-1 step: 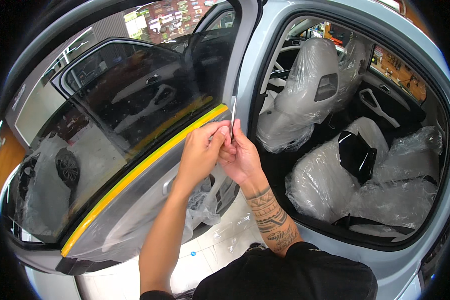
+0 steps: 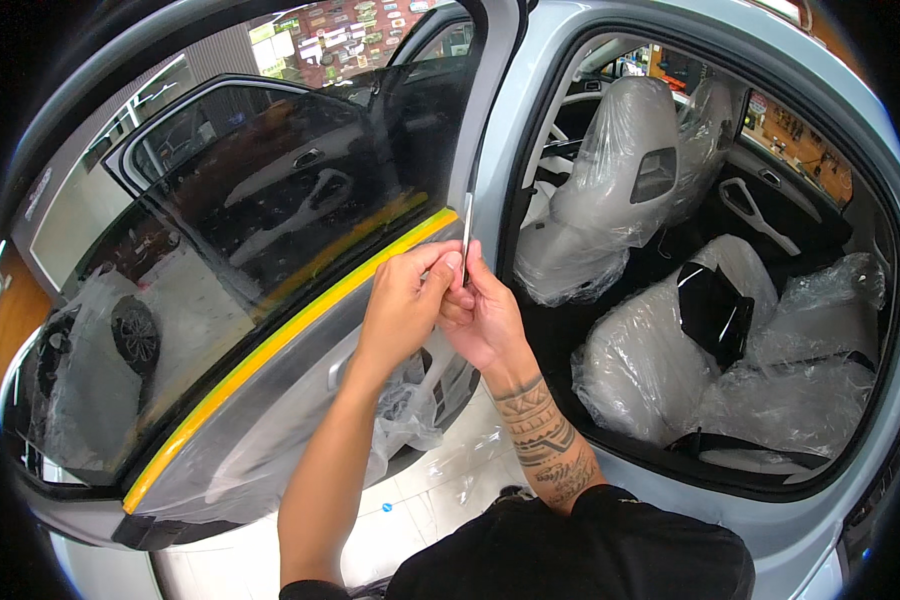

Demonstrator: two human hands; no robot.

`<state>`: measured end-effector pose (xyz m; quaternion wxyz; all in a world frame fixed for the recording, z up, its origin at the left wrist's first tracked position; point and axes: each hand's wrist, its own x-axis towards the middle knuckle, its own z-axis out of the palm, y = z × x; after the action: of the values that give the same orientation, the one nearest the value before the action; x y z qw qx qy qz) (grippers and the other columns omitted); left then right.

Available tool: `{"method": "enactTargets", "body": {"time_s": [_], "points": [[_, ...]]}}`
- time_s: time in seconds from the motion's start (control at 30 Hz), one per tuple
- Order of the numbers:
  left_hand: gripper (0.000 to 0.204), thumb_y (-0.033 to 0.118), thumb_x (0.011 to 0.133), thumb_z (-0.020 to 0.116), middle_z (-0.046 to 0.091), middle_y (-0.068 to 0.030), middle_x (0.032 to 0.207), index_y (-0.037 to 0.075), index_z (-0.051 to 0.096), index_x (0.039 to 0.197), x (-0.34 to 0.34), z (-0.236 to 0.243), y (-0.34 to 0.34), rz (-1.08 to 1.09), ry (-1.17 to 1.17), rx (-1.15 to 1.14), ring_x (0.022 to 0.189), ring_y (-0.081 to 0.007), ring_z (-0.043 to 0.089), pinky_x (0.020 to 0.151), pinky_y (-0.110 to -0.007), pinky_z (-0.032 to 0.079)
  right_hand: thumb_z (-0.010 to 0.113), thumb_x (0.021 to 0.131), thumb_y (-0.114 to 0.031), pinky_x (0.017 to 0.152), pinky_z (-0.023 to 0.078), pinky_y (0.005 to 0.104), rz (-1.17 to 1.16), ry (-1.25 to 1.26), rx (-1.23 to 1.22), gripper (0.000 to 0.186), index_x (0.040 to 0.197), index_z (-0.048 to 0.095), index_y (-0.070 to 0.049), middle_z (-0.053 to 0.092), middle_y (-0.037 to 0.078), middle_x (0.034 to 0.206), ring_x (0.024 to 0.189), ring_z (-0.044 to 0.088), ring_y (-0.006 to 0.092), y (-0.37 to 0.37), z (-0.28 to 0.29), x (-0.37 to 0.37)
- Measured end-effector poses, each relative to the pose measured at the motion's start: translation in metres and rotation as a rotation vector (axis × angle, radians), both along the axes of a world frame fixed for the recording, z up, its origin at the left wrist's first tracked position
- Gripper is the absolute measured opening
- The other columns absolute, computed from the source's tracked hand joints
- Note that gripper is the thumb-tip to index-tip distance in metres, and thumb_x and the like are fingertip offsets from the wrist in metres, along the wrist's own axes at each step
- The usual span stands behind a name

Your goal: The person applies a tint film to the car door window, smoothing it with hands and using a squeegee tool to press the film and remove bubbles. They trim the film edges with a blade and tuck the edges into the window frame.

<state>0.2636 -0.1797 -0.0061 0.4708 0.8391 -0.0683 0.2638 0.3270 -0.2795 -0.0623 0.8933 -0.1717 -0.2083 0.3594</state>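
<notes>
A thin, flat silver tool (image 2: 468,215), like a blade, stands upright between my hands at the open car door. My right hand (image 2: 489,315) is closed round its lower part. My left hand (image 2: 402,305) pinches close beside it, fingertips against those of the right; part of what they grip is hidden. Just left of them, a yellow strip (image 2: 280,355) runs along the bottom of the dark door window (image 2: 220,250). Below that, the door panel (image 2: 250,440) has a clear plastic cover, with crumpled plastic (image 2: 400,420) near the handle.
On my right is the door opening (image 2: 510,120) of a pale blue-grey car, showing plastic-wrapped seats (image 2: 620,180) and a glossy black sheet (image 2: 710,310) on the rear seat. Pale floor tiles (image 2: 420,480) show below the door. Another open car door (image 2: 185,95) stands beyond the glass.
</notes>
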Motion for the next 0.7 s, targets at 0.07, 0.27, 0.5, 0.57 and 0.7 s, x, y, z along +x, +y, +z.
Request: {"method": "enactTargets", "body": {"time_s": [0.07, 0.27, 0.5, 0.57, 0.7], "points": [[0.026, 0.015, 0.097, 0.057, 0.060, -0.0039, 0.070, -0.009, 0.066, 0.103, 0.000, 0.001, 0.000, -0.014, -0.012, -0.034, 0.064, -0.0082, 0.060, 0.061, -0.024, 0.048, 0.044, 0.103, -0.048, 0.051, 0.029, 0.0219, 0.006, 0.025, -0.001, 0.045, 0.079, 0.055, -0.012, 0.034, -0.008, 0.058, 0.049, 0.031, 0.0057, 0.000, 0.002, -0.004], [0.027, 0.018, 0.089, 0.066, 0.067, -0.0123, 0.071, -0.009, 0.068, 0.096, 0.006, 0.014, 0.009, 0.017, 0.067, -0.020, 0.065, -0.0151, 0.065, 0.063, -0.029, 0.050, 0.043, 0.103, -0.048, 0.052, 0.033, 0.0216, 0.052, 0.011, 0.068, 0.040, 0.089, 0.054, -0.013, 0.039, -0.007, 0.062, 0.052, 0.036, 0.0062, 0.010, -0.002, -0.007], [0.020, 0.014, 0.087, 0.068, 0.069, -0.0213, 0.080, -0.004, 0.062, 0.090, 0.018, 0.052, 0.017, 0.116, -0.158, 0.116, 0.073, -0.0324, 0.070, 0.064, -0.037, 0.052, 0.041, 0.103, -0.048, 0.086, 0.048, 0.0321, -0.015, -0.075, 0.113, 0.044, 0.121, 0.057, -0.011, 0.065, 0.006, 0.099, 0.094, 0.062, 0.0155, 0.020, 0.042, 0.002], [0.018, 0.013, 0.089, 0.064, 0.067, -0.0224, 0.078, -0.004, 0.059, 0.092, 0.025, 0.067, 0.017, 0.153, -0.274, 0.181, 0.073, -0.0367, 0.068, 0.063, -0.040, 0.052, 0.044, 0.104, -0.042, 0.085, 0.048, 0.0314, -0.359, -0.494, -0.038, 0.040, 0.118, 0.060, -0.008, 0.064, 0.006, 0.100, 0.094, 0.061, 0.0146, 0.028, 0.036, 0.040], [0.010, 0.007, 0.091, 0.061, 0.063, -0.0170, 0.078, -0.001, 0.056, 0.096, 0.046, 0.084, 0.025, 0.300, -0.501, 0.481, 0.069, -0.0361, 0.064, 0.061, -0.041, 0.050, 0.056, 0.099, -0.013, 0.075, 0.050, 0.0300, -1.184, -0.847, -0.229, 0.024, 0.114, 0.059, 0.005, 0.063, 0.010, 0.097, 0.087, 0.061, 0.0167, 0.062, 0.050, 0.112]]}}
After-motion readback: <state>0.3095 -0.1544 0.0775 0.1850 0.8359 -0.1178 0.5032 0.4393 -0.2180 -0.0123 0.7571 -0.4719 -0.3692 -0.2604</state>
